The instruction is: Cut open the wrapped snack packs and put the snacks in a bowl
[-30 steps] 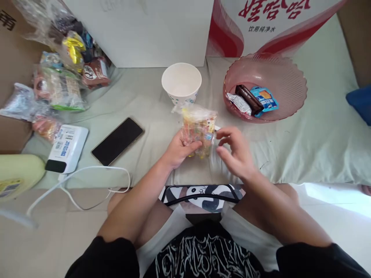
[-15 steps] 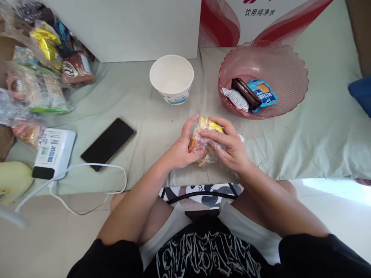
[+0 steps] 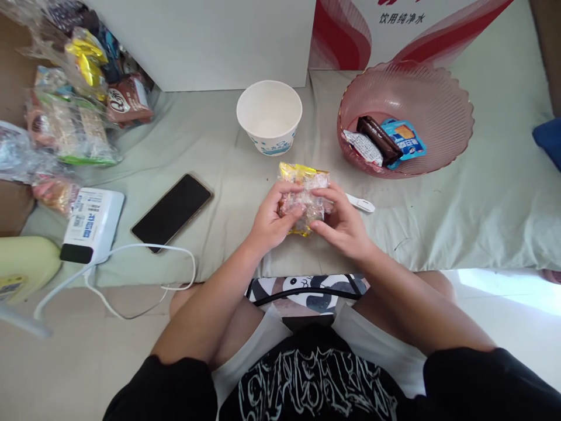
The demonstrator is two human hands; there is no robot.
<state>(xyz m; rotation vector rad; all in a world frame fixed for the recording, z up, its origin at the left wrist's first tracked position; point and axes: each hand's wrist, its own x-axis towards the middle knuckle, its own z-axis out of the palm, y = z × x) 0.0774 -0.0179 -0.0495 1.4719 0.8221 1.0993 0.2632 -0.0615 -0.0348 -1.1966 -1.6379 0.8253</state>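
Between my hands is a clear plastic snack packet [image 3: 305,175] with yellow and gold edges; its contents are hard to make out. My left hand [image 3: 276,217] grips its left side, thumb across the front. On the right side, my right hand [image 3: 344,225] holds it with curled fingers and thumb. A white utensil-like piece [image 3: 362,203] lies on the cloth just beyond my right hand, partly hidden by it. Behind the packet stands a white paper cup [image 3: 269,117] with a blue print. To its right, a pink ribbed bowl [image 3: 442,111] holds a brown-wrapped bar [image 3: 379,140] and other small packets.
A black phone [image 3: 172,211] lies at left, beside a white boxy device [image 3: 94,219] with a white cable [image 3: 193,263]. Bagged snacks [image 3: 79,126] fill the far left. A large white and red carton [image 3: 236,44] stands at the back. Pale green cloth [image 3: 228,234] covers the surface.
The packet has been turned so its broad face shows more, with the gold edge at its far side. My right thumb has shifted, and more of the white piece is uncovered.
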